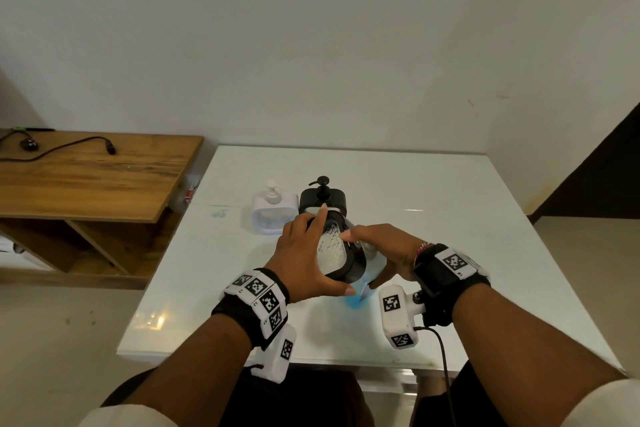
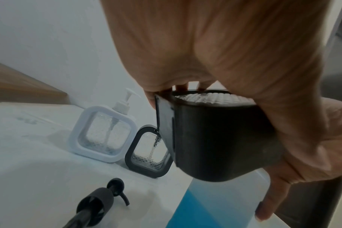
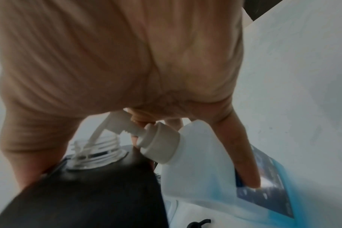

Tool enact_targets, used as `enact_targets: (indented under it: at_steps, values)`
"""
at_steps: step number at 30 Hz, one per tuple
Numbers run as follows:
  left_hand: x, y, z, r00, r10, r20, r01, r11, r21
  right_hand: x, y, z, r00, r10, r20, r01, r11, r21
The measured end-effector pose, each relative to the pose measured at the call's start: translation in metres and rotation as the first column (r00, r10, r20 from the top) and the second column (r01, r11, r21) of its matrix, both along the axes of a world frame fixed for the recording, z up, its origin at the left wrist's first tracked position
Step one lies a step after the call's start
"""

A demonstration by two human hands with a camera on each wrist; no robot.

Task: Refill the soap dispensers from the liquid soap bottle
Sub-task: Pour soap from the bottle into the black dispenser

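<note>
My left hand (image 1: 302, 253) grips a black-framed clear dispenser (image 1: 341, 255), tilted above the table, its pump off and its threaded neck (image 3: 97, 148) open. My right hand (image 1: 384, 250) holds the liquid soap bottle (image 3: 203, 168), translucent with blue soap low in it, fingers over its white pump (image 3: 156, 143). The pump's spout reaches into the open neck. A white-framed dispenser (image 1: 273, 213) and a second black dispenser (image 1: 322, 198), both with pumps on, stand just behind. The removed black pump (image 2: 101, 199) lies on the table near the front.
The white glossy table (image 1: 450, 218) has bare surface to the right and left of the dispensers. A wooden desk (image 1: 86, 177) with a black cable (image 1: 69, 146) stands to the left, lower than the wall behind.
</note>
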State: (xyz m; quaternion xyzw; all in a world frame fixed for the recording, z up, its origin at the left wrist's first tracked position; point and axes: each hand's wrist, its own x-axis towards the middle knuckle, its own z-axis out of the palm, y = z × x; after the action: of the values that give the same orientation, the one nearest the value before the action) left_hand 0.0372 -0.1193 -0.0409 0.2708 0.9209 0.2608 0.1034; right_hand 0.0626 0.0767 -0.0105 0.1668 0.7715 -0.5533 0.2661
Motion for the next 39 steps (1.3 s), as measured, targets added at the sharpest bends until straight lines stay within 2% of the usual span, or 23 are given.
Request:
enact_targets:
  at_steps: [2, 3, 5, 6, 7, 8, 9, 10, 11, 12, 15, 17, 20, 22, 25, 27, 29, 32, 34, 39]
  values:
    - [-0.001, -0.002, -0.003, 0.998, -0.012, 0.057, 0.011, 1.0, 0.023, -0.001, -0.002, -0.002, 1.0, -0.02, -0.019, 0.021, 0.999, 0.033]
    - [0.001, -0.004, 0.0, 0.994, -0.016, 0.106, 0.007, 0.996, 0.086, -0.001, -0.002, -0.004, 0.999, -0.028, -0.019, 0.029, 0.999, 0.037]
    - [0.003, -0.004, 0.004, 0.971, 0.052, 0.234, -0.121, 0.948, 0.295, -0.001, -0.002, -0.006, 0.999, -0.05, -0.01, 0.05, 0.999, 0.021]
    - [0.005, -0.001, 0.008, 0.941, 0.136, 0.311, -0.259, 0.88, 0.398, -0.001, -0.002, -0.006, 0.998, -0.058, -0.005, 0.058, 0.998, 0.013]
    - [0.005, 0.001, 0.009, 0.881, 0.223, 0.418, -0.423, 0.767, 0.482, 0.0, -0.002, -0.006, 0.998, -0.061, -0.004, 0.061, 0.998, 0.008]
    - [0.004, 0.002, 0.008, 0.783, 0.255, 0.567, -0.582, 0.623, 0.523, 0.0, -0.002, -0.007, 0.998, -0.058, -0.005, 0.059, 0.998, 0.008]
    - [0.003, 0.003, 0.008, 0.655, 0.204, 0.727, -0.712, 0.489, 0.504, 0.0, -0.002, -0.007, 0.999, -0.054, -0.008, 0.054, 0.999, 0.007]
    - [0.001, 0.003, 0.007, 0.516, 0.097, 0.851, -0.801, 0.406, 0.439, 0.0, -0.003, -0.007, 0.999, -0.05, -0.014, 0.05, 0.999, 0.007]
    - [0.001, 0.003, 0.003, 0.41, 0.008, 0.912, -0.843, 0.384, 0.376, 0.0, -0.003, -0.007, 0.999, -0.052, -0.011, 0.052, 0.999, 0.003]
    - [0.002, 0.0, 0.003, 0.361, -0.034, 0.932, -0.851, 0.396, 0.344, 0.0, -0.004, -0.006, 0.998, -0.059, -0.003, 0.059, 0.998, -0.004]
    - [0.006, -0.002, 0.005, 0.338, -0.043, 0.94, -0.828, 0.46, 0.319, 0.001, -0.001, -0.004, 0.998, -0.059, -0.008, 0.059, 0.998, -0.015]
    - [0.01, 0.0, 0.006, 0.278, -0.127, 0.952, -0.846, 0.437, 0.305, 0.004, 0.002, -0.001, 0.999, 0.01, -0.039, -0.01, 1.0, -0.001]
    - [0.012, 0.0, 0.004, 0.224, -0.206, 0.953, -0.873, 0.391, 0.29, 0.009, 0.005, 0.003, 0.99, 0.126, -0.064, -0.124, 0.992, 0.037]
    - [0.015, 0.0, 0.006, 0.189, -0.24, 0.952, -0.883, 0.383, 0.272, 0.009, 0.006, 0.003, 0.995, 0.074, -0.068, -0.074, 0.997, 0.014]
    - [0.018, -0.003, 0.009, 0.166, -0.229, 0.959, -0.868, 0.429, 0.253, 0.009, 0.007, 0.0, 0.999, -0.024, -0.042, 0.023, 1.0, -0.021]
    - [0.018, -0.004, 0.009, 0.179, -0.201, 0.963, -0.858, 0.447, 0.253, 0.009, 0.007, 0.0, 0.999, -0.016, -0.036, 0.015, 0.999, -0.035]
    - [0.018, -0.005, 0.009, 0.217, -0.196, 0.956, -0.855, 0.434, 0.283, 0.009, 0.007, 0.001, 0.999, 0.014, -0.035, -0.016, 0.999, -0.048]
    - [0.015, -0.006, 0.007, 0.263, -0.19, 0.946, -0.868, 0.383, 0.318, 0.008, 0.006, -0.002, 0.991, -0.122, 0.061, 0.131, 0.974, -0.183]
    - [0.014, -0.007, 0.005, 0.281, -0.178, 0.943, -0.865, 0.379, 0.329, 0.007, 0.005, 0.0, 0.973, -0.187, 0.135, 0.216, 0.943, -0.254]
    - [0.012, -0.007, 0.004, 0.28, -0.167, 0.945, -0.877, 0.355, 0.323, 0.008, -0.002, 0.009, 0.959, -0.248, 0.138, 0.273, 0.936, -0.221]
